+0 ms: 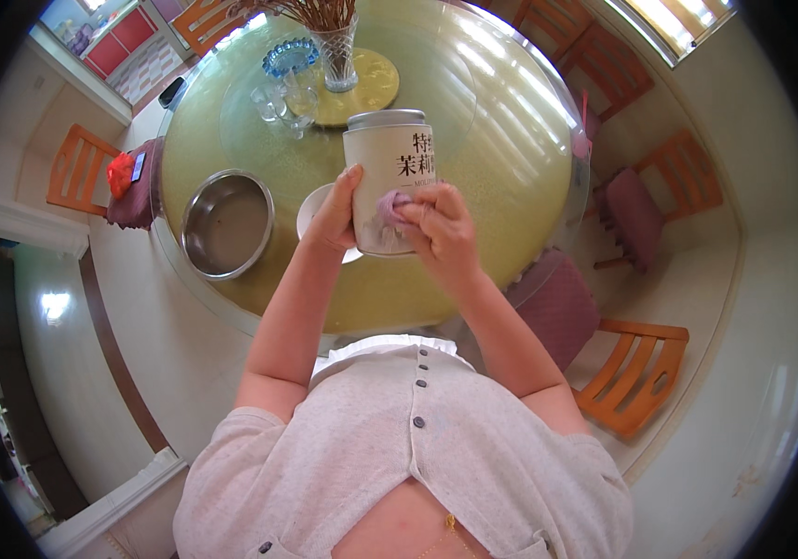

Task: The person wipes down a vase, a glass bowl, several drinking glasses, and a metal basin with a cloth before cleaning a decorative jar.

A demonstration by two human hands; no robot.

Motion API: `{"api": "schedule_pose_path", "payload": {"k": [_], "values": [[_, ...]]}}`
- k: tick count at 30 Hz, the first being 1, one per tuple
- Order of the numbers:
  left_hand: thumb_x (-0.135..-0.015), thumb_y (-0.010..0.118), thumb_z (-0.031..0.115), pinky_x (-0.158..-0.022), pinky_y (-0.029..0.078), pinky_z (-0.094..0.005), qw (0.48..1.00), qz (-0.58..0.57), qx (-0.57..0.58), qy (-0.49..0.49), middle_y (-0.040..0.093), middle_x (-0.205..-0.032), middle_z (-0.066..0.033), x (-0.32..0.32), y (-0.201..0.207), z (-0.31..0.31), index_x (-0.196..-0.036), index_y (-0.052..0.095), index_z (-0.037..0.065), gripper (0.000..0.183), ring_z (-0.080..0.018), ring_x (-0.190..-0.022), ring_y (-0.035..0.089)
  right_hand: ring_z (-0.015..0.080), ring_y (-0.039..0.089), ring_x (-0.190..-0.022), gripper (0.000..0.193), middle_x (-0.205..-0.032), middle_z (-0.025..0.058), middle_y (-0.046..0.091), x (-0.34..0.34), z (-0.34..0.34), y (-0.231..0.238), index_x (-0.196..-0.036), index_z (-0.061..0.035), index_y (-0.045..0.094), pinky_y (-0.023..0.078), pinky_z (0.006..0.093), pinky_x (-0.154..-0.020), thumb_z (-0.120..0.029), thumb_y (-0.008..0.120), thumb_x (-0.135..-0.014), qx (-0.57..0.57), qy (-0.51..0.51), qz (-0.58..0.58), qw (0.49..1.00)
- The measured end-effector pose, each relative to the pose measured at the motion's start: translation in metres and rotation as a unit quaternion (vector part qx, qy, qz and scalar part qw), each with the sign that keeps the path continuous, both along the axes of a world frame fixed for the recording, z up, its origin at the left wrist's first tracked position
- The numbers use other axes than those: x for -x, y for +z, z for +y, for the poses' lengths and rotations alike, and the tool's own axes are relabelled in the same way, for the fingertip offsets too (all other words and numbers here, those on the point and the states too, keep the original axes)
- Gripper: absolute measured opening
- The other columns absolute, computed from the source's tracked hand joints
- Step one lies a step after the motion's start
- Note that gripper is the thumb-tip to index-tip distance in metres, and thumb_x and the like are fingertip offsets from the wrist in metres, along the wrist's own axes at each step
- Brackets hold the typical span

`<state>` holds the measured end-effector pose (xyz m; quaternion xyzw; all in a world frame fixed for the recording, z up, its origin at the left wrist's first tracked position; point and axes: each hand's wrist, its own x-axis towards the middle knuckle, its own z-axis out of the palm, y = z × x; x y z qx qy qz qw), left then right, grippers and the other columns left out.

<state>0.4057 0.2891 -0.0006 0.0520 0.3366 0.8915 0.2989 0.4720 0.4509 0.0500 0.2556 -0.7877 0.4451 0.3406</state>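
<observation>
A pale cylindrical canister (pixel 375 154) with a silver lid and dark printing is held up over the near part of the round table (pixel 473 205). My left hand (pixel 335 212) grips its left side, thumb toward the front. My right hand (pixel 443 228) pinches a bunched purple cloth (pixel 392 209) against the canister's front, low down. Behind the canister and my left wrist, a white dish (pixel 310 207) shows only in part.
A steel basin (pixel 228 224) with cloudy liquid stands on the table's left. Farther back are clear glasses (pixel 287 104), a blue glass dish (pixel 290 57) and a glass vase (pixel 335 58) of dried stems. Wooden chairs (pixel 636 373) surround the table; one holds a red bag (pixel 120 174).
</observation>
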Motion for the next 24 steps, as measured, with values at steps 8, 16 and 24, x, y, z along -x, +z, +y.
{"api": "schedule_pose_path", "payload": {"k": [8,16,24], "values": [[-0.087,0.059,0.041,-0.092,0.050,-0.0435,0.997,-0.026,-0.011,0.065,0.053,-0.124,-0.0188,0.020,-0.010,-0.020,-0.135,0.038,0.006,0.063,-0.0295,-0.111,0.055,0.0206,0.060,-0.082,0.012,-0.093,0.0037,0.060,-0.040,0.009,-0.002,-0.096,-0.0059,0.067,0.049,0.0391,-0.077,-0.012,0.060,-0.089,0.328,0.106,-0.501,0.794],[-0.086,0.063,0.032,-0.088,0.051,-0.0451,0.984,0.052,0.077,0.150,0.050,-0.124,-0.0163,0.012,0.002,-0.025,-0.136,0.031,0.008,0.063,-0.0288,-0.110,0.055,0.0252,0.061,-0.104,0.036,-0.119,0.0136,0.060,-0.001,0.043,0.005,-0.125,0.0003,0.049,0.050,0.0402,-0.091,-0.024,0.041,-0.099,0.671,0.262,-0.456,0.523],[-0.086,0.065,0.028,-0.089,0.050,-0.0450,0.977,0.029,0.121,0.172,0.049,-0.125,-0.0154,-0.003,0.007,-0.011,-0.138,0.029,0.010,0.066,-0.0277,-0.112,0.053,0.0255,0.058,-0.111,0.045,-0.122,0.0136,0.057,-0.001,0.033,0.002,-0.131,0.0017,0.043,0.047,0.0393,-0.096,-0.008,0.057,-0.090,0.552,0.303,-0.356,0.690]]}}
